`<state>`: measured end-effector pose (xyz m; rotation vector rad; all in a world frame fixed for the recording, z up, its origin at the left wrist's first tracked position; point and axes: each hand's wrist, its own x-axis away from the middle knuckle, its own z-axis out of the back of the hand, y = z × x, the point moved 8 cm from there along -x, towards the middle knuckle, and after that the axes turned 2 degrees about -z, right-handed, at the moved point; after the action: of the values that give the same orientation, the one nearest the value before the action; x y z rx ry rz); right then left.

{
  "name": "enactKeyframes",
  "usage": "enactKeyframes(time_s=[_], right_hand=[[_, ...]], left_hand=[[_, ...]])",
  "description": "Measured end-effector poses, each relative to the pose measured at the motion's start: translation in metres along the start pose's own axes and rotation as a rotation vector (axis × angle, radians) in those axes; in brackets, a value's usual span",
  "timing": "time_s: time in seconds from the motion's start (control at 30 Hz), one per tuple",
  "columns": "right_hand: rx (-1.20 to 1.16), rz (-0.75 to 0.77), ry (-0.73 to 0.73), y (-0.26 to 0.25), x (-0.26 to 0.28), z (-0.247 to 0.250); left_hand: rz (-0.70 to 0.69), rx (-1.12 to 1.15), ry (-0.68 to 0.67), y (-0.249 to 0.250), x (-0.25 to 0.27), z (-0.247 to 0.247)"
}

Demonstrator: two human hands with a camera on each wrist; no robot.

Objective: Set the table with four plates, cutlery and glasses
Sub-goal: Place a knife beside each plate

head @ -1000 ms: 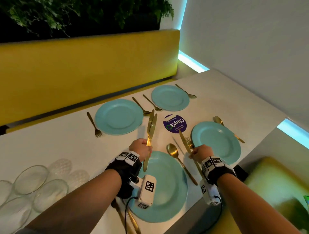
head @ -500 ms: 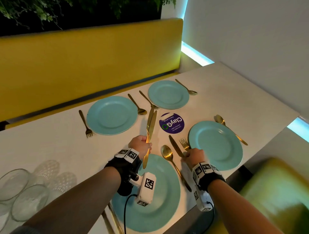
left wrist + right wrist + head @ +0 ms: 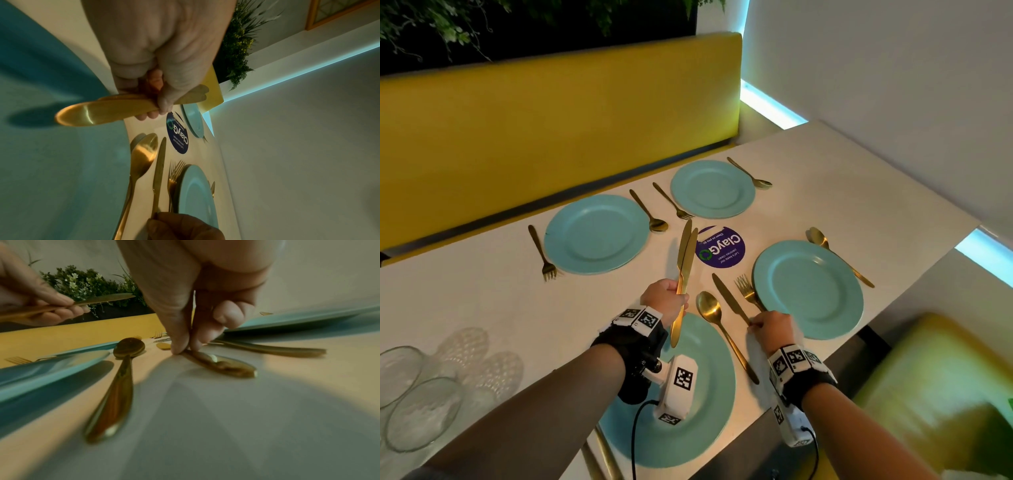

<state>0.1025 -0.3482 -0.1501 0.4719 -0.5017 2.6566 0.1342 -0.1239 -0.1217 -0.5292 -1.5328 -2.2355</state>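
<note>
Four teal plates lie on the white table [image 3: 482, 301]: near plate [image 3: 698, 411], right plate [image 3: 808, 289], and two far plates [image 3: 595, 234] [image 3: 712, 189]. My left hand [image 3: 664, 301] grips a bundle of gold knives [image 3: 686, 253] above the near plate's far rim, two blades pointing away. My right hand [image 3: 770, 329] pinches the handle of a gold knife [image 3: 729, 298] lying flat on the table. That knife sits between a gold spoon [image 3: 710, 305] and a gold fork [image 3: 746, 291] beside the right plate. The right wrist view shows my thumb and forefinger [image 3: 180, 347] on the knife handle [image 3: 222, 365].
Several clear glasses [image 3: 421, 407] stand at the near left. A round purple sticker [image 3: 720, 246] marks the table's middle. Gold forks and spoons flank the far plates, and a spoon [image 3: 839, 255] lies right of the right plate. A yellow bench back [image 3: 551, 120] runs behind; a wall stands at the right.
My right hand has drawn the knife off the fork and towards the near edge, laying it between spoon and fork. The left hand keeps its knives in place.
</note>
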Motion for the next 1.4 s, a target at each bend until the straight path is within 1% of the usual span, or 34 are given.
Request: enactKeyframes(time_s=[0.27, 0.7, 0.9, 1.07, 1.17, 1.23, 1.3, 1.4], right_hand=[[0.002, -0.023, 0.025, 0.004, -0.003, 0.006], [0.055, -0.043, 0.023, 0.010, -0.003, 0.007], [0.030, -0.050, 0.028, 0.011, -0.002, 0.007], [-0.006, -0.029, 0.088, 0.003, 0.001, 0.016], [0.000, 0.035, 0.104, -0.016, 0.008, 0.023], [0.004, 0.125, 0.096, -0.037, 0.016, 0.025], [0.005, 0.237, 0.100, -0.062, 0.029, 0.024], [0.034, 0.458, 0.141, -0.104, 0.057, 0.020]], left_hand=[[0.007, -0.017, -0.023, 0.000, 0.006, -0.008], [0.007, -0.013, -0.026, -0.001, 0.009, -0.004], [0.008, -0.022, -0.027, -0.001, 0.011, -0.003], [0.006, 0.000, -0.027, -0.006, 0.010, -0.001], [0.005, 0.050, -0.034, -0.007, 0.013, 0.002], [0.004, 0.069, -0.059, -0.008, 0.016, 0.004], [-0.002, 0.073, -0.091, -0.009, 0.020, 0.008], [-0.005, 0.056, -0.124, -0.016, 0.026, 0.018]])
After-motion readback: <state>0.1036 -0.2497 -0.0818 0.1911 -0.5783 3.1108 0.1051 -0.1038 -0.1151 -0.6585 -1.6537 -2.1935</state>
